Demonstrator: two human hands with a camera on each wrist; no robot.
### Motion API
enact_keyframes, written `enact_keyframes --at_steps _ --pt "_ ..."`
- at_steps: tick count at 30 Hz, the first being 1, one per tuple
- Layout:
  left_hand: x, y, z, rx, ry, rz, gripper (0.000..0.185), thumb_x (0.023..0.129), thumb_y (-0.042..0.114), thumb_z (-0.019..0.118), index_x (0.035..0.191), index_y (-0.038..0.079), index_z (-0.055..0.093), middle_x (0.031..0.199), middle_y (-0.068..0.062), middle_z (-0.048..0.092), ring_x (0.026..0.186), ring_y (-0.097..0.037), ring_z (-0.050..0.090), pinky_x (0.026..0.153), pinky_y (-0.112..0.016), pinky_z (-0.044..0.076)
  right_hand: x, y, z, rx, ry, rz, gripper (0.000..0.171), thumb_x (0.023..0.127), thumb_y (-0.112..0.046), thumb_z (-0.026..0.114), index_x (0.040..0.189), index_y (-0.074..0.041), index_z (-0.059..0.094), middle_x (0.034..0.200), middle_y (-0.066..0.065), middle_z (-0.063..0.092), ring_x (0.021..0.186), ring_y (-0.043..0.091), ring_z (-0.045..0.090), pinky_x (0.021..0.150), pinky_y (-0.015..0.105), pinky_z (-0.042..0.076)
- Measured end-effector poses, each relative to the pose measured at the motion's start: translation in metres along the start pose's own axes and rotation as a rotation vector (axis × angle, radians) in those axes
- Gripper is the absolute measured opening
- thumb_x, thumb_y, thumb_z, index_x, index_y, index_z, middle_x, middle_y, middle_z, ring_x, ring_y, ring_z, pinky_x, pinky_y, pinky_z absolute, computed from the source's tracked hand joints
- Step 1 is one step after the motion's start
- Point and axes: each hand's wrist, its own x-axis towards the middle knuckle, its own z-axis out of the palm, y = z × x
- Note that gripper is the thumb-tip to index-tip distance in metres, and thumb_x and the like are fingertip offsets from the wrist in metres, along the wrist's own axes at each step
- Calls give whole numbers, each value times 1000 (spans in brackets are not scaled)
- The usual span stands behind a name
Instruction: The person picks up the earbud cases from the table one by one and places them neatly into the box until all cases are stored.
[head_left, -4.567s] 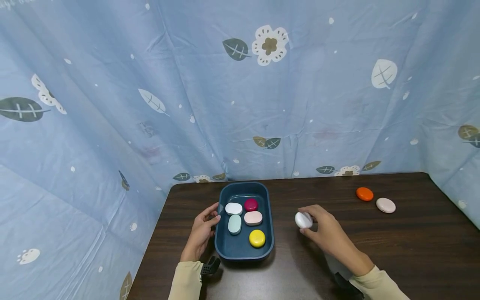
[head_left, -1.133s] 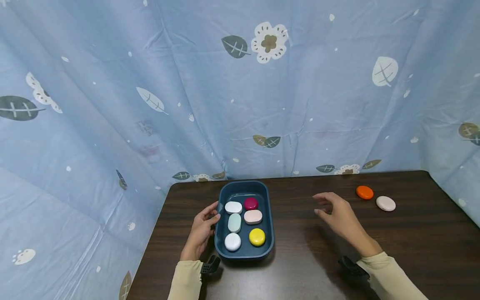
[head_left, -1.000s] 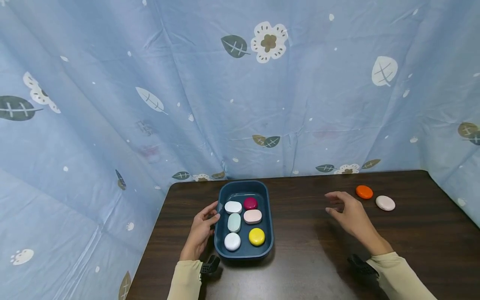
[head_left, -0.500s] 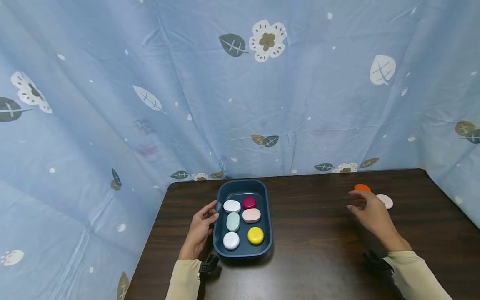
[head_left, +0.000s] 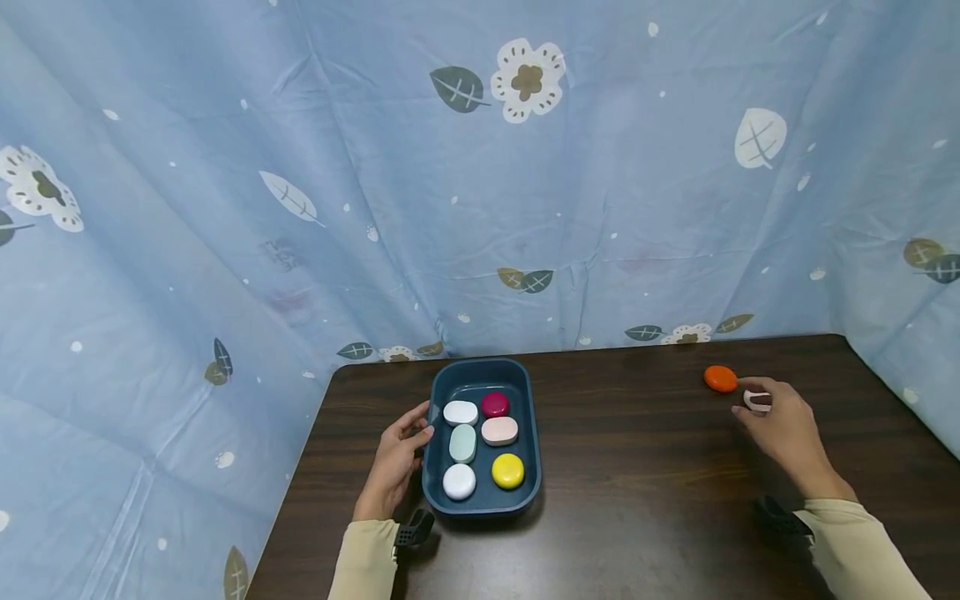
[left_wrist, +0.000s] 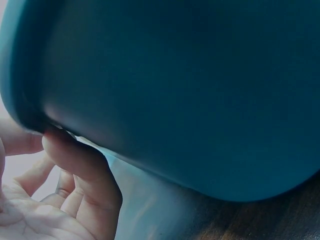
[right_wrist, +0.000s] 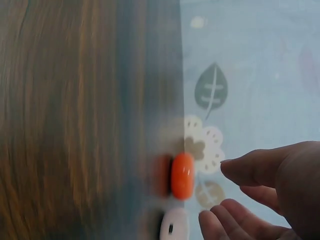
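Observation:
My left hand holds the left side of a dark blue tray, thumb and fingers at its rim. In the left wrist view the tray's outer wall fills most of the picture. Far to the right, my right hand reaches around a pale pink rounded piece, partly hiding it. In the right wrist view this pale piece shows a small dark slot in its side, and the thumb and fingers stand apart from it. An orange rounded piece lies just left of the fingertips.
Inside the tray lie a white oval, a crimson piece, a pale green oval, a pink oval, a white round piece and a yellow one. A blue curtain hangs behind the dark wooden table.
Earlier my right hand held the white round piece, which then lay in the tray. Since then the empty right hand has moved right to the pale pink piece. The left hand stays at the tray.

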Motion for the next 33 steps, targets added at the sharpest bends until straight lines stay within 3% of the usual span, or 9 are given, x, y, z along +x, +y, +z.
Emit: enact_keyframes --at_steps 8,16,33 --pt "0 -2 1 1 5 3 46 107 5 58 153 6 55 117 -10 51 100 -22 55 71 -31 53 4 21 -10 -69 3 66 48 89 6 74 130 20 52 118 45 50 99 57 53 83 72 45" --pt "0 -3 1 2 -1 7 46 107 5 58 153 7 55 118 -10 51 101 -22 55 72 -32 53 11 40 -9 -87 -60 32 55 86 5 76 129 26 48 121 49 49 106 62 49 89 75 41" --pt "1 -4 0 -10 10 7 46 107 4 58 152 6 56 116 -9 49 97 -21 54 66 -29 50 24 41 -3 -160 -141 139 52 88 2 76 128 23 49 121 50 44 105 64 48 91 77 40"
